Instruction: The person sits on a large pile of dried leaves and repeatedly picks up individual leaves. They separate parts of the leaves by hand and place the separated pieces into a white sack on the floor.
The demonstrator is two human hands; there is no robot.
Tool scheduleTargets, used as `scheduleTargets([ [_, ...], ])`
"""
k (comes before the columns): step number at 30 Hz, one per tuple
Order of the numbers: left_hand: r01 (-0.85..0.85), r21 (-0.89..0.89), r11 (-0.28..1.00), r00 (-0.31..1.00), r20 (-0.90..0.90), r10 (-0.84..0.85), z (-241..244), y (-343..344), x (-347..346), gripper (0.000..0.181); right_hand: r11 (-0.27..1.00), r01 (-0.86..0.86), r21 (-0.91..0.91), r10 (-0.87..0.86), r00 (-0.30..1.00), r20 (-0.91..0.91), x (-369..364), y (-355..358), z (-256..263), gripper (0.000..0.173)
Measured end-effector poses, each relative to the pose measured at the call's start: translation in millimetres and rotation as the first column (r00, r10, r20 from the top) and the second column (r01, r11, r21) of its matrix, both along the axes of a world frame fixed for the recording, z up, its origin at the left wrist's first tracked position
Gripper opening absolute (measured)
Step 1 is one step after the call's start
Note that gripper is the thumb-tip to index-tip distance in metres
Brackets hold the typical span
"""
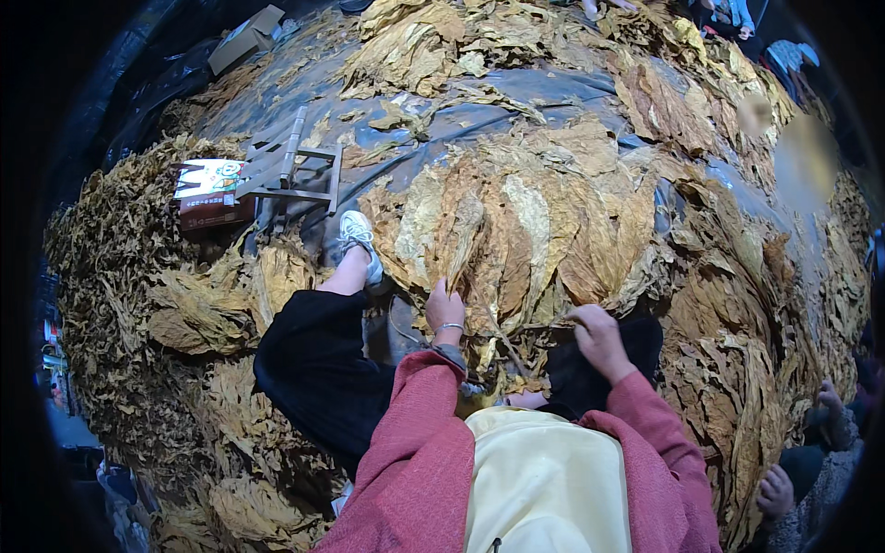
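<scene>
A spread of dried tobacco leaves (515, 228), tan to brown, lies in front of me with its stalk ends towards my body. My left hand (444, 309), with a bracelet at the wrist, is closed around the stalk end of a brown-and-tan leaf (464, 221) that points away from me. At the near right edge of the spread is my right hand (600, 340), its fingers bent beside the leaf stalks. Whether those fingers grip a stalk is hidden from above. Thin loose stalks (508, 342) and leaf scraps lie between my legs.
A folding chair (294, 166) and a dark red box (214, 211) stand ahead left, against a heap of crumpled leaves (131, 297). Dark plastic sheeting (401, 155) covers the floor. A cardboard box (247, 39) sits far left. More leaves (726, 387) and several people, one hand (776, 492) visible, are rightward.
</scene>
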State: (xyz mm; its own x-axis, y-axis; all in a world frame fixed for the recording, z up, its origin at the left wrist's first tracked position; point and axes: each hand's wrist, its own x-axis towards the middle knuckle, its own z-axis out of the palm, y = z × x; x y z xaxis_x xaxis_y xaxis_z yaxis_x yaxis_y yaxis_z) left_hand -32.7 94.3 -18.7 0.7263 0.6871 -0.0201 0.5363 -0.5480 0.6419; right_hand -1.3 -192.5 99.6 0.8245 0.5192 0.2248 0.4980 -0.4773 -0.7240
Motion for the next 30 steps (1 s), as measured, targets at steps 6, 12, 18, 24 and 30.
scheduleTargets([
  [6, -0.005, -0.002, 1.000, 0.974, 0.228, 0.006, 31.8, -38.5, 17.0, 0.034, 0.936, 0.200, 0.291, 0.061, 0.720, -0.692, 13.4, 56.6, -39.9, 0.030],
  [12, 0.529, 0.060, 0.846, 0.848, -0.008, -0.530, 48.3, -107.3, -4.4, 0.036, 0.755, 0.504, 0.420, 0.186, 0.450, -0.874, 30.0, 53.5, -73.2, 0.061],
  [18, 0.462, 0.039, 0.886, 0.865, 0.200, -0.460, 35.0, -91.6, -0.3, 0.039, 0.534, 0.685, 0.495, 0.154, 0.497, -0.854, 19.3, 22.6, -124.7, 0.032],
  [24, 0.089, 0.135, 0.987, 0.996, -0.014, -0.088, 0.0, -39.7, -0.2, 0.045, 0.512, 0.721, 0.466, 0.165, 0.450, -0.878, 4.9, -0.3, -143.0, 0.029],
  [30, 0.121, 0.181, 0.976, 0.982, -0.164, -0.092, -4.8, -35.1, 12.6, 0.040, 0.498, 0.729, 0.470, 0.199, 0.432, -0.880, 4.3, -0.8, -147.3, 0.033],
])
